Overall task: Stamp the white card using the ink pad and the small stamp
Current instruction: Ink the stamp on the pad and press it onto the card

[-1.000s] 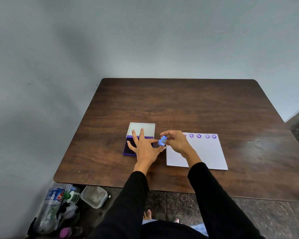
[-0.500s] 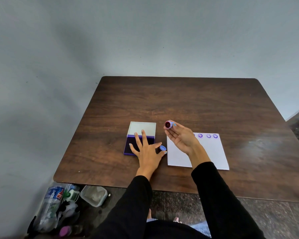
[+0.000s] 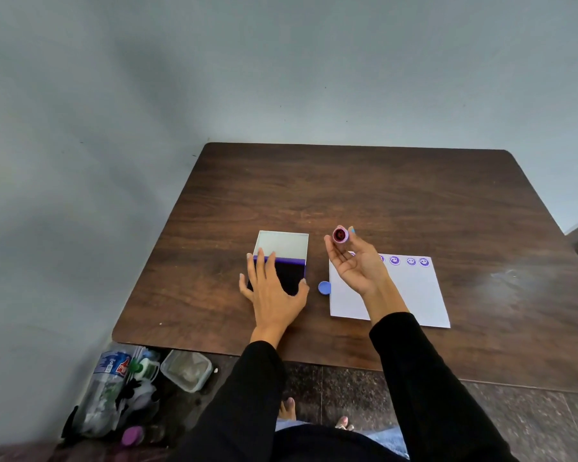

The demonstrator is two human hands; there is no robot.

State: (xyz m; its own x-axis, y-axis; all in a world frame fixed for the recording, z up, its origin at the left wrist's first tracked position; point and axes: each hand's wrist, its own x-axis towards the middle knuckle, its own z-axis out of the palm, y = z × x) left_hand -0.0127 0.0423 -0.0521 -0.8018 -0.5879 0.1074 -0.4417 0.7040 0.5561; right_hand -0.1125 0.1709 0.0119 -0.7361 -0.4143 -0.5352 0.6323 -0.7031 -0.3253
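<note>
Wooden table (image 3: pixel 347 195), left hand (image 3: pixel 274 291) flat on ink pad (image 3: pixel 292 275), right hand (image 3: pixel 357 265) pinching stamp (image 3: pixel 340 235)

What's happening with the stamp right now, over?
Right hand fingers pinch small stamp, face up. Left hand flat on open ink pad. White card clear; blue cap beside it.

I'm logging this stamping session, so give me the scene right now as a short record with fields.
left hand: flat on the open ink pad, steadying it
right hand: raised, fingertips holding the small stamp, its face turned to the camera
blue cap: on the table, between pad and card
white card: flat, row of purple smiley prints along far edge
</note>
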